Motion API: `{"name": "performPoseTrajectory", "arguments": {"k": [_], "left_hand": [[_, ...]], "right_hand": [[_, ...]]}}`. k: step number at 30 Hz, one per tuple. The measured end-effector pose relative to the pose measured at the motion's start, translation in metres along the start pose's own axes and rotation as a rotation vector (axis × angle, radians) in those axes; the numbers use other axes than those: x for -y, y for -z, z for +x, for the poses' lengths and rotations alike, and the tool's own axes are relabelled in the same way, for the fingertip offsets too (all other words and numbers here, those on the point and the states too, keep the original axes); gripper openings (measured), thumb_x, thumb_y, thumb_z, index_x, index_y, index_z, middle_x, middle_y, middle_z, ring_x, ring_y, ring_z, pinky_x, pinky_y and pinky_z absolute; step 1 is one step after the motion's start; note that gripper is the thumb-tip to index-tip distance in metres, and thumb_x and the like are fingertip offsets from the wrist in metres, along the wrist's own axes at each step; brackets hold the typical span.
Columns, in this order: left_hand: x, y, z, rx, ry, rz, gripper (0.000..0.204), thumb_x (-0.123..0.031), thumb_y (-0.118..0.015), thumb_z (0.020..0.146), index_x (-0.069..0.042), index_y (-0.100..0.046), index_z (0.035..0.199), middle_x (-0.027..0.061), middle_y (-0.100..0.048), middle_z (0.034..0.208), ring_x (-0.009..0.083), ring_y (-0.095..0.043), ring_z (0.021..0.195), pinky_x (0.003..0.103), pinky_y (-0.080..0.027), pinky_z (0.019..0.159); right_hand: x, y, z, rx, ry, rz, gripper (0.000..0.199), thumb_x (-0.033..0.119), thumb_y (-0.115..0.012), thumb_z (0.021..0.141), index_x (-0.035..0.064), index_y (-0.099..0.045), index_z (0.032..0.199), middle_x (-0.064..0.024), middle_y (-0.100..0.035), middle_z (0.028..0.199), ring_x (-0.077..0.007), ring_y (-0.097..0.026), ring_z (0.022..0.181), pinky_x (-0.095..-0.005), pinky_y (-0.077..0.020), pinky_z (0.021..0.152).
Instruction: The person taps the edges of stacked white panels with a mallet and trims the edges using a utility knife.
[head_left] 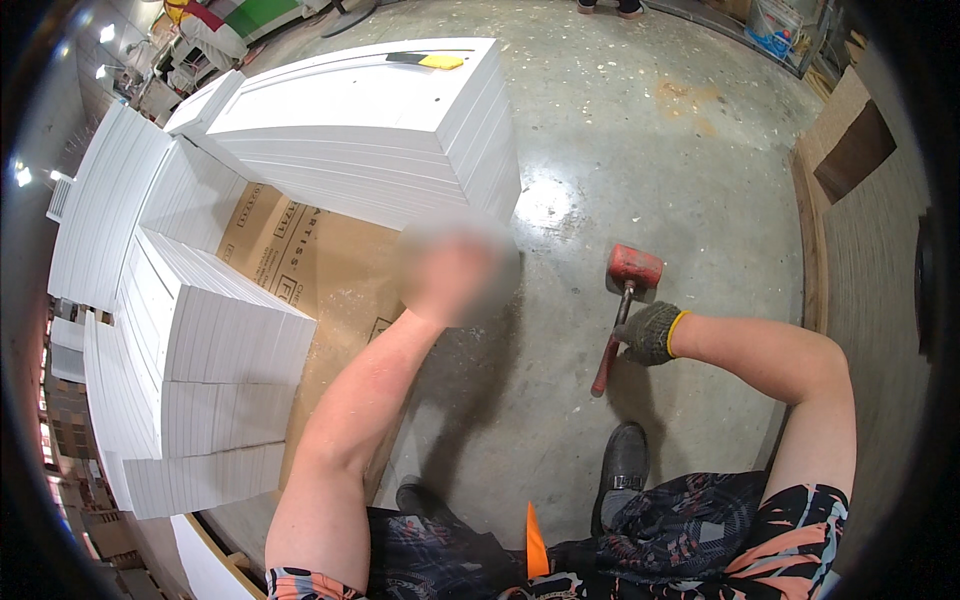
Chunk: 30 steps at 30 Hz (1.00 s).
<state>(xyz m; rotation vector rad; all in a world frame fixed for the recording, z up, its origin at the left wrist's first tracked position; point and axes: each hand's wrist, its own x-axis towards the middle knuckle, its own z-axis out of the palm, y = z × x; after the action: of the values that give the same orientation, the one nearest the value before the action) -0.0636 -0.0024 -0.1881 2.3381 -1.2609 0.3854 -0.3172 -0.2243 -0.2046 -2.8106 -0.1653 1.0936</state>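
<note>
In a dark knitted glove with a yellow cuff, my right hand (651, 333) is closed around the handle of a red-headed mallet (634, 268). The mallet is over the concrete floor, its head pointing away from me and its handle end toward my feet. My left hand (455, 268) reaches forward beside the near right corner of a tall stack of white panels (455, 160). A blur covers that hand, so its fingers and anything in them cannot be made out. A yellow-and-black utility knife (432, 61) lies on top of the stack.
More white panel stacks (220, 345) stand at left around a printed brown cardboard sheet (345, 240). Bare concrete floor (570, 150) runs between the stacks and upright boards (875, 250) on the right. My shoes (625, 455) are near the lower edge. Another person's feet (610, 8) show at the top.
</note>
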Motion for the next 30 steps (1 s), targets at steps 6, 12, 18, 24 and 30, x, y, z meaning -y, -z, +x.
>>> {"name": "performPoseTrajectory", "arguments": {"k": [6,12,18,24,30], "left_hand": [[0.014,0.038,0.023,0.545,0.204,-0.144,0.043,-0.046,-0.067,0.089,-0.004,-0.074,0.085,0.0105,-0.071,0.075,0.0251,-0.069,0.073,0.040,-0.054,0.071],[-0.017,0.177,0.071,0.281,0.307,-0.176,0.043,-0.037,-0.069,0.092,0.000,-0.071,0.071,0.0037,-0.062,0.054,0.0191,-0.061,0.052,0.034,-0.052,0.058],[-0.002,0.199,0.088,-0.362,-0.225,-0.145,0.032,-0.032,-0.059,0.099,-0.005,-0.067,0.113,0.0102,-0.069,0.107,0.0220,-0.062,0.104,0.036,-0.049,0.089],[0.032,0.162,0.113,-0.332,-0.166,-0.153,0.048,-0.045,-0.041,0.105,-0.011,-0.058,0.134,0.0099,-0.060,0.133,0.0302,-0.041,0.136,0.044,-0.034,0.113],[0.046,0.128,0.122,-0.508,-0.316,-0.023,0.043,-0.039,-0.035,0.107,-0.014,-0.070,0.113,0.0018,-0.069,0.115,0.0244,-0.056,0.119,0.042,-0.028,0.113]], "right_hand": [[-0.011,-0.046,0.041,-0.214,-0.378,0.445,0.047,0.041,-0.062,0.086,0.0013,-0.068,0.111,-0.0237,-0.070,0.102,-0.0391,-0.067,0.100,-0.0458,-0.0520,0.086],[-0.020,-0.059,0.063,-0.322,-0.684,0.695,0.048,0.043,-0.064,0.082,-0.0004,-0.070,0.102,-0.0246,-0.069,0.107,-0.0384,-0.066,0.101,-0.0450,-0.0526,0.086],[-0.022,-0.077,0.078,-0.554,-0.805,0.773,0.040,0.034,-0.067,0.076,0.0008,-0.069,0.099,-0.0245,-0.068,0.102,-0.0346,-0.067,0.099,-0.0418,-0.0537,0.084],[-0.032,-0.061,0.086,-0.569,-0.814,0.914,0.025,0.025,-0.062,0.082,0.0023,-0.062,0.093,-0.0196,-0.067,0.085,-0.0305,-0.068,0.076,-0.0415,-0.0547,0.069],[0.004,0.130,0.019,-1.114,-0.513,1.088,0.023,0.022,-0.057,0.088,0.0019,-0.051,0.097,-0.0129,-0.062,0.070,-0.0223,-0.066,0.059,-0.0392,-0.0539,0.057]]}}
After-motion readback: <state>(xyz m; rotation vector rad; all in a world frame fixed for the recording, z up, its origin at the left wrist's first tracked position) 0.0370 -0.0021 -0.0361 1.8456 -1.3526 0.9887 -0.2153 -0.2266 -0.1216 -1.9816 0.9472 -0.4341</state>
